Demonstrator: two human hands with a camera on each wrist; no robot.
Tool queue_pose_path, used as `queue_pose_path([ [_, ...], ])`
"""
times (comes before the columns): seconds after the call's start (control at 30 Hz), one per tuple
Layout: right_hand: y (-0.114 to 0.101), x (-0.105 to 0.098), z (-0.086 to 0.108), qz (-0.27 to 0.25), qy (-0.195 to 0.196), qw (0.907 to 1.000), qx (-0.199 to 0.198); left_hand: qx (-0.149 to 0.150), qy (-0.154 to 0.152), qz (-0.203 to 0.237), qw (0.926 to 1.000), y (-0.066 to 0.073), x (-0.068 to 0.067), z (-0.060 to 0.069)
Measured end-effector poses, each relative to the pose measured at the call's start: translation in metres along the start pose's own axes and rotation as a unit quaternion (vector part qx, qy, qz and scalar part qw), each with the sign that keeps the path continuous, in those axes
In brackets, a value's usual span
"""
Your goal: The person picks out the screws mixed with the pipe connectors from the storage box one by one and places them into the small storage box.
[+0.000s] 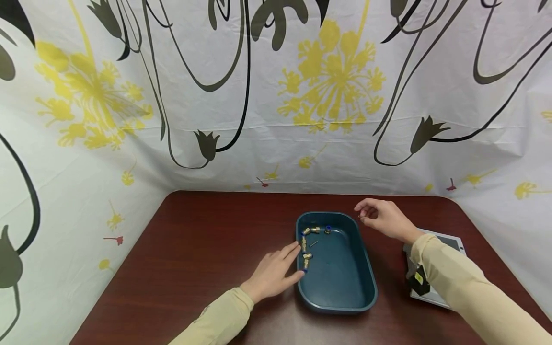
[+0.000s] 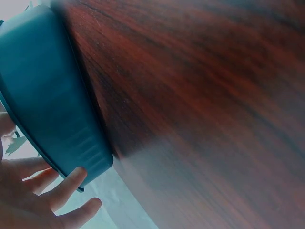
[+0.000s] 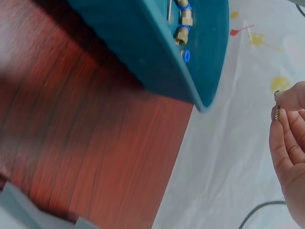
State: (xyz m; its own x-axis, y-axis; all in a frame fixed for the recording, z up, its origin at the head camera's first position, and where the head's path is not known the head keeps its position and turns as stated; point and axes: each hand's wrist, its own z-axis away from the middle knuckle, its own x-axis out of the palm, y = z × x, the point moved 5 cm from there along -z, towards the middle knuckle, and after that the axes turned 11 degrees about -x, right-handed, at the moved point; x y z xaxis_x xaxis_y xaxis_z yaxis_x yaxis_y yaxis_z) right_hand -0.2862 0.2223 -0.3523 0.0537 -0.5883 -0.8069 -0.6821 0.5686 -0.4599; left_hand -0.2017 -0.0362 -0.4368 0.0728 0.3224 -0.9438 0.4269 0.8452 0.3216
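Observation:
A blue plastic tray [image 1: 338,287] stands on the table, with several brass fittings [image 1: 304,243] with blue ends along its left side and far end. Among them lies a thin metal piece [image 1: 314,243], too small to make out. My left hand [image 1: 272,274] rests its spread fingers against the tray's left rim; the left wrist view also shows fingertips [image 2: 76,177] at the tray's outer wall. Beyond the tray's far right corner, my right hand [image 1: 385,219] is raised. Between its thumb and finger it pinches a small threaded screw [image 3: 277,112], plain in the right wrist view.
Partly beneath my right forearm lies a flat grey-white device [image 1: 433,298]. A black item with a yellow patch [image 1: 419,280] is beside the sleeve there. The dark red-brown table [image 1: 207,249] ends at a patterned cloth [image 1: 267,158] hanging behind and at the sides.

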Motion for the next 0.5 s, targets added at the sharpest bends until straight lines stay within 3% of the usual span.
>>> queue_pose_path([
  [0.5, 0.015, -0.035, 0.032, 0.048, 0.031, 0.9983, 0.014, 0.003, 0.006, -0.005, 1.0000, 0.000, 0.000, 0.000],
])
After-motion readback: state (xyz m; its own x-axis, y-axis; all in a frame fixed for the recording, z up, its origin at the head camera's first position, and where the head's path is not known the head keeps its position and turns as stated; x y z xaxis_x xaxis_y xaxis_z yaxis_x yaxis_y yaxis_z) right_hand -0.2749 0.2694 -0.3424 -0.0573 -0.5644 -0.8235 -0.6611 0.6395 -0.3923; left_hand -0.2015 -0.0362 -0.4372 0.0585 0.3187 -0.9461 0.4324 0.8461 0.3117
